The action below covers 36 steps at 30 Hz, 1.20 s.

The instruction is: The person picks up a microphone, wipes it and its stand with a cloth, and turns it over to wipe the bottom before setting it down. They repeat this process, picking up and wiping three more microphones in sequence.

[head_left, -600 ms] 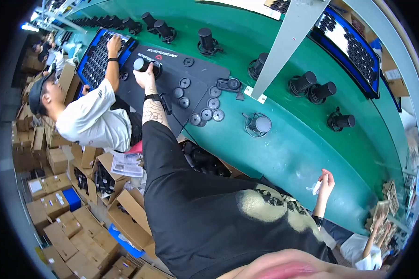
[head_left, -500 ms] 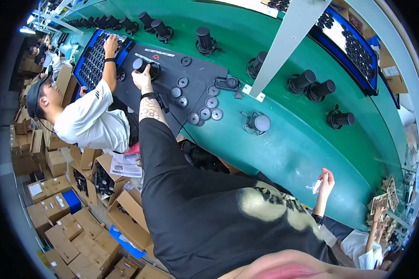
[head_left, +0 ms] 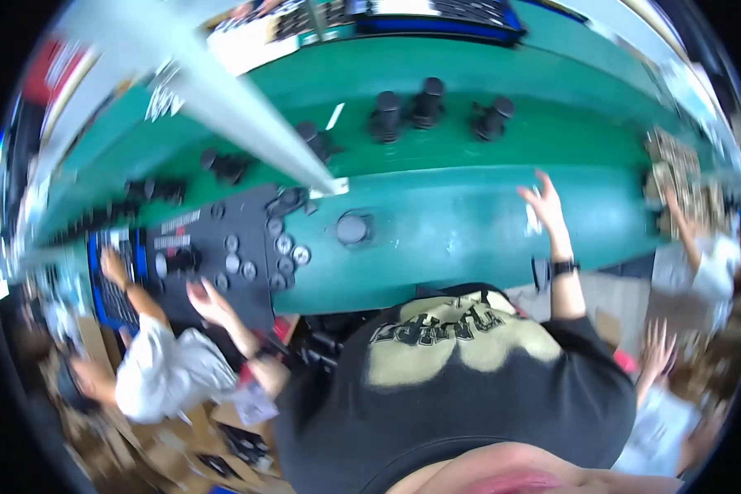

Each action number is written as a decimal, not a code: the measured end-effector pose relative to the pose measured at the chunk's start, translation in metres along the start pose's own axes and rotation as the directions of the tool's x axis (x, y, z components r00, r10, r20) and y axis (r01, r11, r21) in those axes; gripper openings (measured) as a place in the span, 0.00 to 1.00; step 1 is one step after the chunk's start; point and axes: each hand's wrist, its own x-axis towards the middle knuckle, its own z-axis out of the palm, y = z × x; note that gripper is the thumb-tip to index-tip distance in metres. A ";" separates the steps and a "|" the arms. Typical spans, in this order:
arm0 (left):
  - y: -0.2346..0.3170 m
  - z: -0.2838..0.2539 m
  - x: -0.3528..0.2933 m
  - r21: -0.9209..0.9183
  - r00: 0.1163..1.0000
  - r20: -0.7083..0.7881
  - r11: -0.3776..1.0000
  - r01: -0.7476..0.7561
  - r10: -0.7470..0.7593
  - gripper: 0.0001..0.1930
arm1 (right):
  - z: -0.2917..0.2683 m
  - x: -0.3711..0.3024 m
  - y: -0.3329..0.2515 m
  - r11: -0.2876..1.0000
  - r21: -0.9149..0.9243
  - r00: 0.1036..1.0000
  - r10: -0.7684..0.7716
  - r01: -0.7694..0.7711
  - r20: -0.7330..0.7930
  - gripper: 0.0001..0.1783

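Observation:
My left hand (head_left: 212,303), blurred, hovers at the near edge of the dark grey mat (head_left: 251,218). Its fingers are apart and nothing shows in them. Just beyond it on the mat lies a black cylindrical part (head_left: 181,261) with a grey end. My right hand (head_left: 545,204) is raised over the green table (head_left: 445,267), thumb and fingers spread. Beside its palm is a small whitish clear plastic piece (head_left: 533,220); whether it touches the hand I cannot tell. Several round black discs (head_left: 285,244) lie near the mat's right edge. A cylindrical part in a ring-shaped base (head_left: 354,229) stands on the table between my hands.
Several black cylindrical parts (head_left: 428,103) stand along the table's far side. A grey metal post (head_left: 280,144) slants across the table. At left a co-worker's hand (head_left: 115,267) is over a blue-edged tray (head_left: 99,284). Another person's hand (head_left: 673,204) touches cardboard inserts (head_left: 675,169) at right.
My left hand has let go of the black cylindrical part and drawn back toward me. My right hand's fingers have spread beside the plastic piece. The view has turned to the right.

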 end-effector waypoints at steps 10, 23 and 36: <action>0.249 0.006 -0.198 -0.417 0.668 0.744 0.778 0.469 -0.003 0.16 | 0.027 0.152 -0.035 0.915 -0.189 0.925 -0.374 0.357 -0.063 0.47; 0.493 0.001 -0.202 -0.739 0.520 0.550 0.671 -0.062 0.653 0.32 | -0.043 -0.085 -0.082 0.430 0.877 0.966 -0.038 -0.215 0.255 0.23; 0.499 -0.030 -0.198 -0.811 0.550 0.548 0.562 0.163 0.631 0.43 | -0.075 -0.129 -0.106 0.371 0.924 0.876 -0.411 -0.093 0.253 0.31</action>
